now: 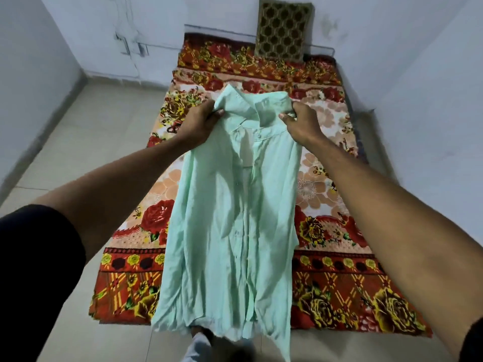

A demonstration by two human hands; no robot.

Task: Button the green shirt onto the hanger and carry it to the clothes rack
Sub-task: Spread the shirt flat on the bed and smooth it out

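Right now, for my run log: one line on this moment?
left grip: shut on collar | right grip: shut on collar | pale green cotton shirt: held up | hanger: unseen

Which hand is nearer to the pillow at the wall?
Right. The right hand grips the shirt collar almost below the pillow; the left hand is farther left.

Single view only, head-worn wide-angle camera. Looks forward and steeply down from standing height, along both outstretched forearms. Near field: left hand (201, 121) and right hand (300, 121) close, centre frame. Beyond: bed (339, 278) running lengthwise away, pillow (283, 30) against far wall. Edges bowed by lens. No second view to overlap.
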